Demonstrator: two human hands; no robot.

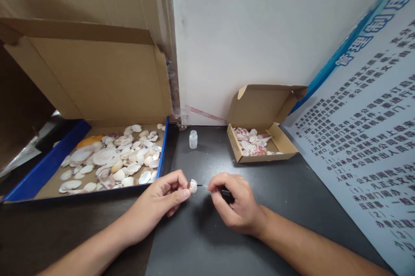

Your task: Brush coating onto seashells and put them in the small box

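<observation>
Between the thumb and fingers of my left hand (168,196) is a small seashell (193,186), whitish with brown patches. My right hand (235,200) is closed around a black-handled brush (227,194), most of which my fingers hide. Its thin dark tip points left and reaches the shell's right side; whether it touches cannot be told. Beyond both hands a small uncapped glass bottle (193,140) with whitish contents stands upright on the dark table (207,233).
At left lies an open blue-edged cardboard box (162,150) holding many loose shells (106,156). A smaller open cardboard box (282,144) with patterned shells (256,142) sits at back right. A white panel (240,42) rises behind, and a printed poster (363,125) slants along the right.
</observation>
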